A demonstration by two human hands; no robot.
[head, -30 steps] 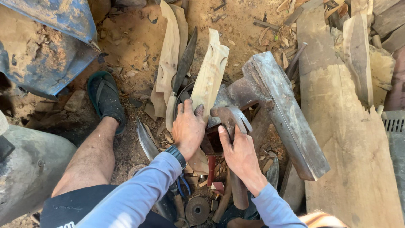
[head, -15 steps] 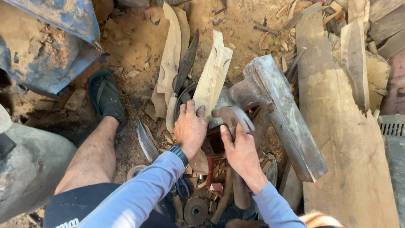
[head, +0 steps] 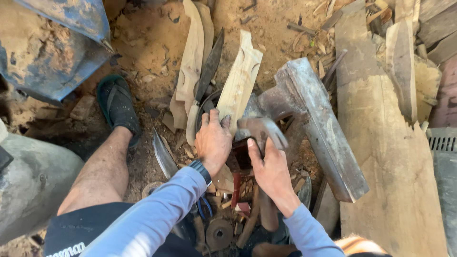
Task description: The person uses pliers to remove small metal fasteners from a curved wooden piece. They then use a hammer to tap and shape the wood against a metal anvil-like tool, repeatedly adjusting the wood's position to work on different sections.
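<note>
Fingers of the right hand curl over a small dark metal piece, largely hidden by them; its shape is hard to make out. The left hand lies with fingers spread on the carved pale wooden blank, just beside the metal piece and the anvil.

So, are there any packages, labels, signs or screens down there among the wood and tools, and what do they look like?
No packages, signs or lit screens show.
Wristwatch: on the left wrist, a dark band; its face is too small to make out.
Shorts print: pale lettering on dark cloth, at the bottom left by the bare leg.
</note>
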